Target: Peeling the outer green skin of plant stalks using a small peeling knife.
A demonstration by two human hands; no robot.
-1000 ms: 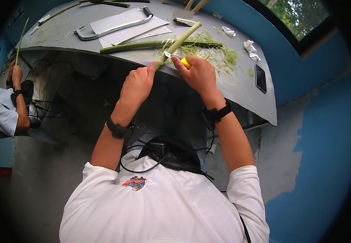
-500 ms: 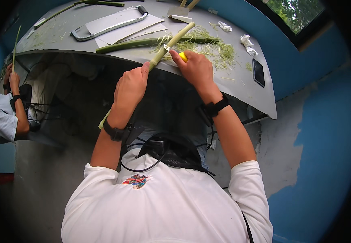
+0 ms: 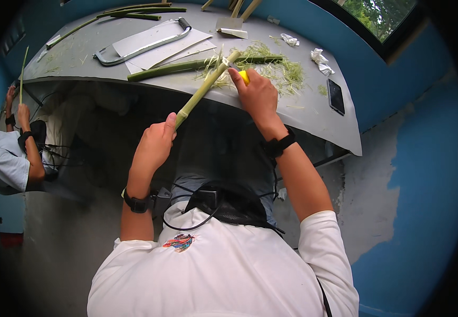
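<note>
My left hand [image 3: 155,143] is closed around the lower part of a pale green bamboo stalk [image 3: 201,94], which slants up and away to the right over the table's near edge. In my right hand [image 3: 259,95] is a knife with a yellow handle [image 3: 245,77]. Its blade, partly hidden by my thumb, meets the stalk close to the far end. Curled shavings hang at that contact. Beyond lies a darker green bamboo pole [image 3: 173,69], partly covered by a heap of thin green shavings [image 3: 291,74].
On the grey table [image 3: 271,100] lie a bow saw [image 3: 139,52] on white sheets [image 3: 200,46], crumpled tissues [image 3: 321,61], a phone [image 3: 336,97] and a flat metal piece [image 3: 232,33]. Thin bamboo lengths [image 3: 134,10] lie far left. Another person [image 3: 12,153] sits left, holding a thin stick [image 3: 23,76].
My left hand has moved down toward me, and the stalk has been drawn back with it, so its far end is nearer the blade. My right hand stays at about the same place.
</note>
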